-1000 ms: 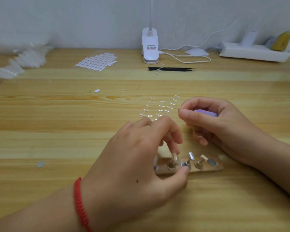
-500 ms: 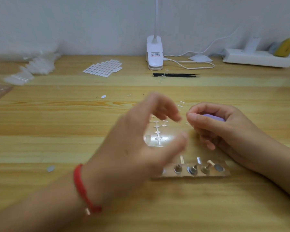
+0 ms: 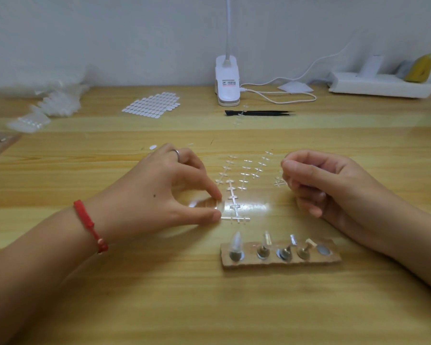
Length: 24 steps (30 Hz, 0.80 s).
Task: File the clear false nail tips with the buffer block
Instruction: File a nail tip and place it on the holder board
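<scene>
The clear nail tip (image 3: 219, 207) lies mid-table at the near end of its strip (image 3: 231, 192), pinched by thumb and forefinger of the left hand (image 3: 159, 192). Snap it off gently, sparing its neighbours. The right hand (image 3: 316, 180) is curled; its contents are hidden.

Probably a home nail-craft desk: wooden tabletop (image 3: 209, 307), clip lamp (image 3: 227, 88), power strip (image 3: 381, 87), sheet of nail tabs (image 3: 151, 105).

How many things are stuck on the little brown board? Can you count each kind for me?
Little metal stands: 4
Flat round disc with no stand on it: 1
Total on the brown board: 5
</scene>
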Available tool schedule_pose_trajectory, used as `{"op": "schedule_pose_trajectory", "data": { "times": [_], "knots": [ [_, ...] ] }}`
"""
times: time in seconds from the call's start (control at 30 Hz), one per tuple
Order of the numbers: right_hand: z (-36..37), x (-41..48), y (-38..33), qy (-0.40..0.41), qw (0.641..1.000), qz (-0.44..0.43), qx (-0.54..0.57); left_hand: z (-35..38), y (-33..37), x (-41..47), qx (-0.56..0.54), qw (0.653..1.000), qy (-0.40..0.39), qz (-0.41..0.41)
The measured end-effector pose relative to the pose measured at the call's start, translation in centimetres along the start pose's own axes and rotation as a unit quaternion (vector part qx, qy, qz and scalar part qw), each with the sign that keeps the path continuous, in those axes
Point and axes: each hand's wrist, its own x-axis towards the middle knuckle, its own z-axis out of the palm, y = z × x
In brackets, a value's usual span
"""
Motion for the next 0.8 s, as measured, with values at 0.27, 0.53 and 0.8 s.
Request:
{"op": "schedule_pose_trajectory", "data": {
  "times": [0.27,0.53,0.8],
  "knots": [
    [0.1,-0.1,-0.1,-0.002,1.000,0.004,-0.005,0.6,1.0,-0.1,-0.173,0.985,0.014,-0.014],
    [0.4,-0.1,-0.2,-0.027,1.000,0.003,-0.013,-0.7,4.1,1.2,-0.175,0.971,0.141,0.078],
    [0.3,-0.5,-0.4,-0.053,0.998,0.007,-0.035,1.9,5.3,2.0,-0.154,0.957,0.212,0.123]
  ]
}}
